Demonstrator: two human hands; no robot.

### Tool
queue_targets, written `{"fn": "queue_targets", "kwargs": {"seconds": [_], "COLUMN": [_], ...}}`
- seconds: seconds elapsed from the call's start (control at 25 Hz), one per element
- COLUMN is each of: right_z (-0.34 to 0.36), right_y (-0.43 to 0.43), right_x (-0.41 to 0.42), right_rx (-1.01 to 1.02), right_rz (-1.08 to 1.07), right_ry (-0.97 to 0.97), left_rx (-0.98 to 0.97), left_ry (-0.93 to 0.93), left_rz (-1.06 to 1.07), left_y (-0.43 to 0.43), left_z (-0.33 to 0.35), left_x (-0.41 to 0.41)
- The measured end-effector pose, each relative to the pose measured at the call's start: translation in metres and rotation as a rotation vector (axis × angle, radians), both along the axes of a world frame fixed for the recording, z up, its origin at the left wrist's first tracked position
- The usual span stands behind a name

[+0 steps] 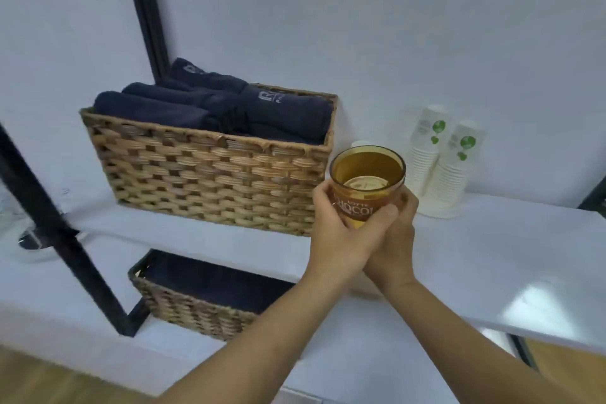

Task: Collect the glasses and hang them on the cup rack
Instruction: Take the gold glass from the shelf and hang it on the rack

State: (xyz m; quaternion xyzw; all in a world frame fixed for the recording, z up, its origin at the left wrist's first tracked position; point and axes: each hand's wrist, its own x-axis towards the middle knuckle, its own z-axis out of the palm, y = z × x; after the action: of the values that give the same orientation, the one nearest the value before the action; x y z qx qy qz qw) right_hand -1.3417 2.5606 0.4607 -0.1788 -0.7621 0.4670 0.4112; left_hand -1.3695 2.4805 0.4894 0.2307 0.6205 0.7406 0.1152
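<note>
An amber see-through glass (367, 180) with white lettering is held upright just above the white shelf (492, 256), to the right of the wicker basket. My left hand (337, 226) wraps its left side, thumb across the front. My right hand (398, 236) cups its right side and base from below. Both hands grip the same glass. No cup rack is in view.
A wicker basket (210, 180) of rolled dark towels stands on the shelf at left. Two stacks of white paper cups (439, 167) stand against the wall at right. A second wicker basket (196, 305) sits on the lower shelf. A black frame post (65, 233) crosses the left side.
</note>
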Motion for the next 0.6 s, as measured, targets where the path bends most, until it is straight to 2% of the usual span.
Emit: {"fn": "queue_targets", "kwargs": {"seconds": [0.2,0.44,0.6], "right_z": [0.002,-0.010,-0.021], "right_y": [-0.121,-0.249,-0.329], "right_x": [0.026,0.021,-0.003], "right_rx": [-0.017,0.049,0.074], "right_rz": [0.291,0.710,0.847], "right_ry": [0.177,-0.017,-0.056], "left_rx": [0.084,0.029,0.082], "left_ry": [0.002,-0.057,-0.109], "left_rz": [0.382,0.633,0.717], "left_y": [-0.105,-0.261,-0.352], "left_z": [0.009,0.002,-0.008], "left_x": [0.055,0.067,0.039]}}
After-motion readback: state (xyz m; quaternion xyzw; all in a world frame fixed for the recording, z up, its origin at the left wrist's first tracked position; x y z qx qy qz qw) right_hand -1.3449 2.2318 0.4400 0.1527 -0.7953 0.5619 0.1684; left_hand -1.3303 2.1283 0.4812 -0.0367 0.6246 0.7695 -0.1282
